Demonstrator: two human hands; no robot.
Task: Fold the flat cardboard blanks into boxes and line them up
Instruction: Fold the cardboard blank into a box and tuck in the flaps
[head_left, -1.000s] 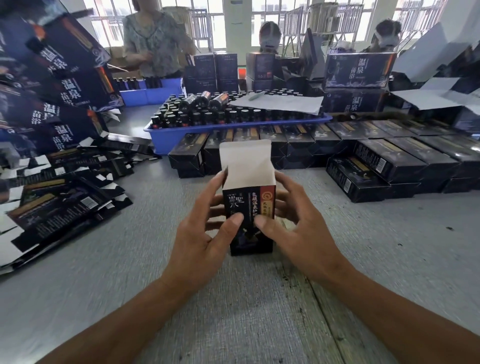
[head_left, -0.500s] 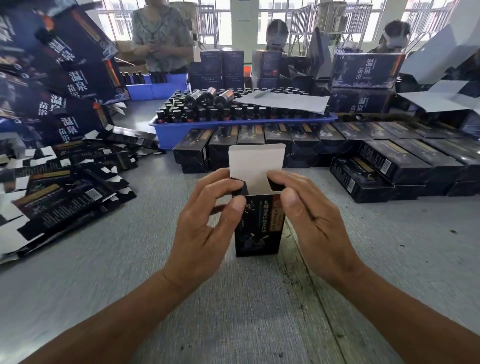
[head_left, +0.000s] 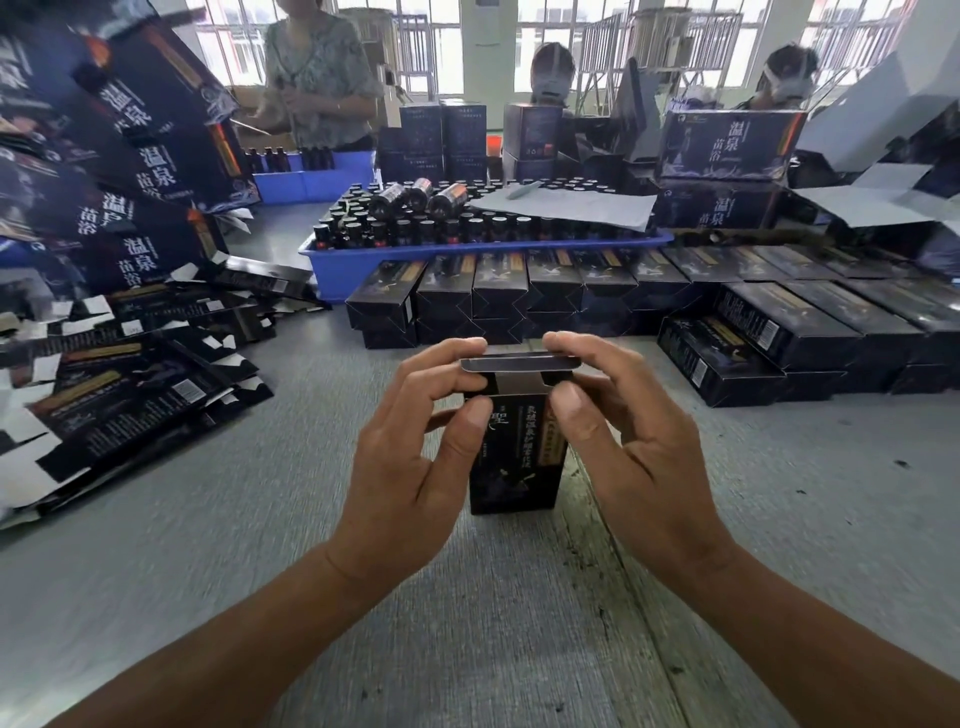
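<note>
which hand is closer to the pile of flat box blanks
Left. The left hand holds the upright box on the side facing the flat blanks; the right hand is on the box's far side.

Item: dark box (head_left: 514, 457), upright on grey bench (head_left: 519, 649), top flap bent over.
Left hand (head_left: 410, 467) and right hand (head_left: 634, 457) pinch flap; flat blanks (head_left: 124, 395) left; finished boxes (head_left: 597, 291) rowed behind.
</note>
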